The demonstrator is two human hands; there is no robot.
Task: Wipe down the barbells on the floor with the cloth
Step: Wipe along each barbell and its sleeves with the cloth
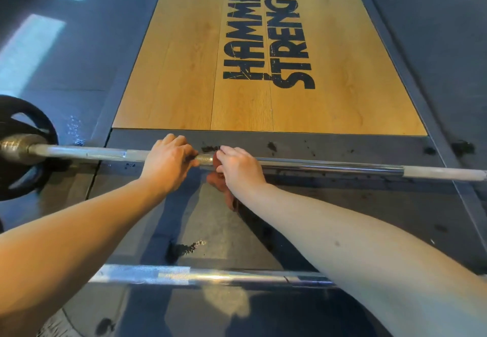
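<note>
At the far left a black weight plate (pixel 25 117) sits on the end of the far barbell (pixel 329 165), which lies on the floor (pixel 342 205) just this side of the wooden platform (pixel 184 73). Its long axis runs left to right across the whole scene, square to both forearms.

The left grip (pixel 168 162) is curled over the top of this bar, left of its middle, with the fingers wrapped down the far side. It looks to be steadying the bar against rolling.

Just to the right, with only a short rough patch of bare steel between them, the right grip (pixel 238 168) is closed over the bar and pinches the reddish cloth (pixel 221 189) against it. A fold of the cloth hangs below the bar towards the floor.

From the right grip the long shiny stretch of bar runs away to the right, as far as the pale sleeve at the edge. So the right arm is the nearer one for it, and the wipe would most likely slide rightward along the axis.

Nearer the person a near barbell (pixel 184 274) lies parallel, passing under the right forearm, with no grip on it.
</note>
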